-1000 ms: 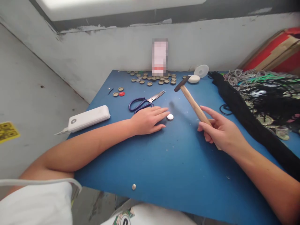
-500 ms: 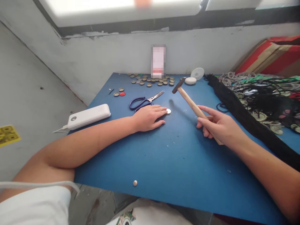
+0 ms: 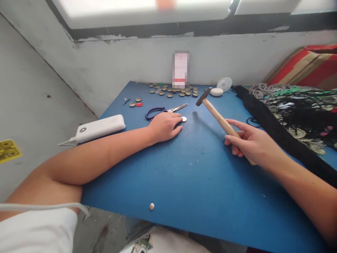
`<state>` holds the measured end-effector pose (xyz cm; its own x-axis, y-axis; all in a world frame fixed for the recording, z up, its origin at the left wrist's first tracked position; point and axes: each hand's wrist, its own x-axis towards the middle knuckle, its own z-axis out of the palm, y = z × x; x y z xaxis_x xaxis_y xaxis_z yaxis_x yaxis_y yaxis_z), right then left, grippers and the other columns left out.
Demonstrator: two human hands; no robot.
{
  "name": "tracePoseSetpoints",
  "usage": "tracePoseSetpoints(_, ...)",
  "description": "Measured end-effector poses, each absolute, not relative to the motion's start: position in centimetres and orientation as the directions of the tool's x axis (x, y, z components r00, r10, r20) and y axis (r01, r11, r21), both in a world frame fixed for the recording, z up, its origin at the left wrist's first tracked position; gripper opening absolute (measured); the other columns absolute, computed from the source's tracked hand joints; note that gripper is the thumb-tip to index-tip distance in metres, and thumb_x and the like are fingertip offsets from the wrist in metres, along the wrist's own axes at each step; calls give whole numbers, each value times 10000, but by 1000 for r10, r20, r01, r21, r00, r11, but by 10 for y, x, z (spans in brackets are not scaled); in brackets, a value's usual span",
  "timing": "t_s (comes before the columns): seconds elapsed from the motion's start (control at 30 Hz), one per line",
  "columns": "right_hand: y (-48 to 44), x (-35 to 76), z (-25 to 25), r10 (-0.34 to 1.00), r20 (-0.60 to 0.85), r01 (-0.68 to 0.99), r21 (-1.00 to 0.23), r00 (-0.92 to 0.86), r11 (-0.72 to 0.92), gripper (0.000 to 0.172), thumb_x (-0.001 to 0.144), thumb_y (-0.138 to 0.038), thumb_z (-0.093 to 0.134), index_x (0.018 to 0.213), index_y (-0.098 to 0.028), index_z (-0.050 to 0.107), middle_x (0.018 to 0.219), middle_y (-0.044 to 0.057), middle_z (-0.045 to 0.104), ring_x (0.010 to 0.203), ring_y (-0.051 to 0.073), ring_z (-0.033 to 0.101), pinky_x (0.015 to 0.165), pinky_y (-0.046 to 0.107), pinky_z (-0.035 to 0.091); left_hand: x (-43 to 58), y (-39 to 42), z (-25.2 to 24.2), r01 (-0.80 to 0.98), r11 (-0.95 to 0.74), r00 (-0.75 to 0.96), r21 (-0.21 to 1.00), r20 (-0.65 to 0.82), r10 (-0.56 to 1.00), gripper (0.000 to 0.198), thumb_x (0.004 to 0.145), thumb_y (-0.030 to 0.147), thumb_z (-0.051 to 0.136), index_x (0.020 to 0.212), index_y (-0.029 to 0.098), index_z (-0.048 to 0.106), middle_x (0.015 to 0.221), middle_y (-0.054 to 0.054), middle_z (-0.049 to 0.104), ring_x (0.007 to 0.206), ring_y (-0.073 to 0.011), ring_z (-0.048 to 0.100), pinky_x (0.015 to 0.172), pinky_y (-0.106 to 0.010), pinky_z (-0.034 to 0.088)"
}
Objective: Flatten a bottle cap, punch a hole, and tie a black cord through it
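Observation:
My left hand lies palm down on the blue table, its thumb apart from the bent fingers. Its fingertips touch the edge of a small whitish metal disc, partly hidden under them. Scissors with dark blue handles lie just beyond this hand, partly covered by it. My right hand is closed around the wooden handle of a hammer, with the index finger stretched along it. The dark hammer head is raised above the tabletop, to the right of the disc, and casts a shadow.
Several bottle caps lie along the back, near a phone leaning on the wall. A red cap and a white power bank are at left. Black cords pile up at right. A small pale button-like piece sits near the front edge.
My left hand has drawn back slightly to the left, its fingers more bent, and the disc has shifted with it. The hammer stays raised in my right hand.

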<state>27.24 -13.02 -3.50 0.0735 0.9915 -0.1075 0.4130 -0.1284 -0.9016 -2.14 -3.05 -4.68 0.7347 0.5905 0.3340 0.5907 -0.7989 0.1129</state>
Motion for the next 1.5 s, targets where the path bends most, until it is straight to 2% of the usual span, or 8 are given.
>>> tracePoseSetpoints(0.3, -127, 267, -33, 993, -95, 442, -889, 71, -117, 802, 800, -431, 710, 1534, -184, 500, 670, -26, 648, 460, 130, 530, 389, 283, 469, -20, -26, -45, 562, -817, 758, 127, 316, 571, 366, 979, 283, 566, 1281, 131, 705, 1351, -169, 699, 1255, -307, 666, 1073, -482, 489)
tracePoseSetpoints(0.43, -130, 271, -30, 991, -117, 472, -872, 61, -132, 790, 796, -379, 718, 1543, -232, 508, 664, -28, 646, 468, 141, 545, 394, 289, 479, -17, -19, -46, 493, -864, 796, 98, 349, 494, 332, 979, 239, 532, 1215, 155, 748, 1304, -138, 732, 1217, -284, 693, 1061, -458, 509)
tracePoseSetpoints(0.57, -144, 279, -25, 992, -94, 503, -855, 87, -125, 714, 847, -457, 701, 1523, -289, 544, 670, -27, 624, 471, 135, 526, 411, 293, 477, -17, -12, -49, 438, -888, 794, 142, 401, 456, 322, 966, 205, 518, 1155, 204, 779, 1227, -95, 772, 1157, -257, 727, 1023, -428, 543)
tracePoseSetpoints(0.8, -175, 288, -22, 980, 62, 599, -798, 189, -65, 632, 859, -556, 684, 1470, -430, 585, 662, -14, 634, 462, 173, 519, 451, 362, 512, -17, -15, -48, 441, -879, 774, 183, 418, 476, 319, 959, 201, 520, 1131, 210, 789, 1200, -84, 783, 1112, -256, 745, 984, -407, 566)
tracePoseSetpoints(0.93, -173, 287, -28, 996, -35, 615, -785, 78, -76, 672, 831, -651, 654, 1464, -431, 595, 675, -2, 655, 449, 189, 528, 438, 388, 532, -17, -16, -46, 444, -871, 766, 210, 416, 491, 323, 952, 191, 527, 1137, 221, 789, 1215, -70, 779, 1133, -255, 741, 993, -407, 571)
tracePoseSetpoints(1.1, -166, 284, -31, 983, -174, 640, -750, 53, -167, 868, 697, -858, 597, 1409, -366, 668, 589, 9, 610, 409, 182, 483, 372, 367, 469, -18, -17, -46, 426, -883, 778, 198, 417, 469, 323, 955, 183, 531, 1149, 200, 789, 1216, -82, 777, 1136, -259, 742, 1008, -413, 577)
tracePoseSetpoints(1.33, -180, 286, -35, 983, 18, 615, -782, 185, -101, 671, 789, -678, 684, 1414, -439, 643, 665, -20, 647, 438, 159, 510, 388, 323, 496, -20, -14, -51, 384, -913, 779, 135, 483, 399, 317, 965, 185, 533, 1162, 195, 781, 1205, -61, 783, 1106, -248, 755, 975, -391, 607)
tracePoseSetpoints(1.5, -176, 287, -36, 987, -152, 659, -739, 43, -142, 770, 738, -768, 635, 1384, -353, 687, 513, -30, 561, 386, 159, 460, 319, 308, 439, -20, -11, -53, 374, -921, 773, 111, 511, 376, 291, 956, 159, 552, 1127, 186, 786, 1165, -67, 795, 1106, -229, 756, 996, -366, 610)
